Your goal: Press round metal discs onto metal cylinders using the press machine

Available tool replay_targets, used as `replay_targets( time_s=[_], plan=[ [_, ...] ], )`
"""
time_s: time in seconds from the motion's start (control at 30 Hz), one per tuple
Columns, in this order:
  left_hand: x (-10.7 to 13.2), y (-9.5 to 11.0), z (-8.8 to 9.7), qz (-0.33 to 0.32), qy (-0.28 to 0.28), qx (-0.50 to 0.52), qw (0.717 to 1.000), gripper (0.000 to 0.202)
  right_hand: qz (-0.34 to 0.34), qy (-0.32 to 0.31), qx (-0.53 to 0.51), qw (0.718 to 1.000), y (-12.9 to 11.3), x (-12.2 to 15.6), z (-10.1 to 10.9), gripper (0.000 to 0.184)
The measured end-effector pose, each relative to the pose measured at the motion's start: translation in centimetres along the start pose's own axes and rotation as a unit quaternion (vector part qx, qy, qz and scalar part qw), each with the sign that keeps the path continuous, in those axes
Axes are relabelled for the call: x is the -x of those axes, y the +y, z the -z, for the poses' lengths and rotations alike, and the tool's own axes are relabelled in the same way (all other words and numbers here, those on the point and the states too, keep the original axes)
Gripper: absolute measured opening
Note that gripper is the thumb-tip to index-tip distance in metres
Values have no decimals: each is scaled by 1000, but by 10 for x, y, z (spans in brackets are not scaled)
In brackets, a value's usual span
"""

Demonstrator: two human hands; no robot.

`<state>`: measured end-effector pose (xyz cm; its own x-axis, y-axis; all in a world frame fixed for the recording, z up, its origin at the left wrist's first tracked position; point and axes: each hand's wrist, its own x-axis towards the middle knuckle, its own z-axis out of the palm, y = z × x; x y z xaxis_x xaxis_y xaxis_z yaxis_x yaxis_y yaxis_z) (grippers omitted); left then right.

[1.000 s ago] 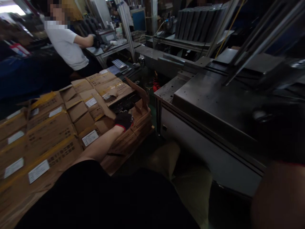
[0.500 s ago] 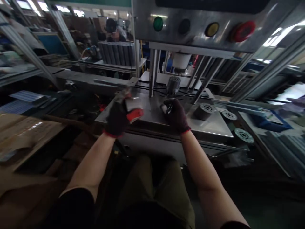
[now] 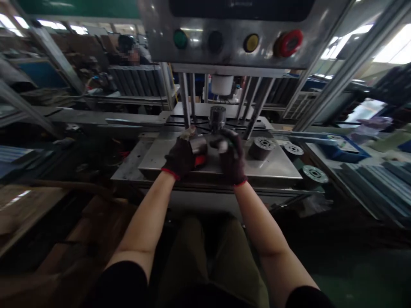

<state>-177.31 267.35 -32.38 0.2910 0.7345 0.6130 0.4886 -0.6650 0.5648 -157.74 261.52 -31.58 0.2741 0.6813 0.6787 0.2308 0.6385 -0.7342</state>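
My left hand (image 3: 180, 157), in a dark glove with a red cuff, is wrapped round a smooth metal cylinder (image 3: 199, 146) tilted on its side above the steel worktop. A red patch shows beneath the cylinder. My right hand (image 3: 231, 158), gloved the same way, is just right of the cylinder with its fingers curled and smeared by motion. A pale spot shows at its fingertips; whether it is a held part or the glove I cannot make out. Behind both hands, a slotted metal core (image 3: 218, 116) stands upright under the white press head (image 3: 222, 84).
A control panel (image 3: 224, 40) with green, black, yellow and red buttons hangs above, over steel guide posts (image 3: 185, 100). On the right of the worktop (image 3: 257, 169) stands a round slotted core (image 3: 262, 148), with more cores beyond it. A co-worker (image 3: 130, 50) is in the background.
My left hand has brought the cylinder right, closer to my right hand. My right hand's fingers have shifted and blurred. The camera view has turned to the right.
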Motion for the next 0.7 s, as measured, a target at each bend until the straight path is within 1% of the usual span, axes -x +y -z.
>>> replay_targets(
  time_s=[0.07, 0.1, 0.17, 0.23, 0.3, 0.4, 0.47, 0.53, 0.6, 0.63, 0.7],
  plan=[
    [-2, 3, -1, 13, 4, -6, 1000, 95, -19, 42, -36, 998, -4, 8, 1, 58],
    [-3, 4, -2, 13, 6, -7, 1000, 96, -31, 46, -50, 997, -5, 12, 1, 56],
    [-5, 2, -3, 3, 7, -4, 1000, 99, -32, 21, -48, 998, -8, 18, 1, 46],
    [-5, -3, -6, -1, 4, -3, 1000, 100, -2, -14, -7, 1000, -11, 22, 1, 34],
    [-6, -8, -8, 0, -5, -16, 1000, 96, 39, -35, 47, 998, -14, 21, -1, 27],
    [-6, -11, -11, 0, -8, -18, 1000, 91, 80, -54, 99, 990, -17, 18, -2, 20],
    [-5, -8, -11, 2, -1, -6, 1000, 90, 88, -51, 109, 989, -16, 17, -3, 18],
    [-3, -3, -9, 10, 6, 7, 1000, 92, 68, -9, 108, 992, -14, 19, -2, 18],
    [-2, 0, -8, 16, 11, 15, 1000, 96, 24, 38, 87, 995, -12, 21, -1, 20],
    [-1, 1, -7, 16, 14, 16, 1000, 96, 4, 47, 72, 996, -12, 21, -1, 22],
    [-2, 0, -8, 9, 17, 14, 1000, 95, -9, 27, 48, 998, -14, 21, -2, 24]
  ],
)
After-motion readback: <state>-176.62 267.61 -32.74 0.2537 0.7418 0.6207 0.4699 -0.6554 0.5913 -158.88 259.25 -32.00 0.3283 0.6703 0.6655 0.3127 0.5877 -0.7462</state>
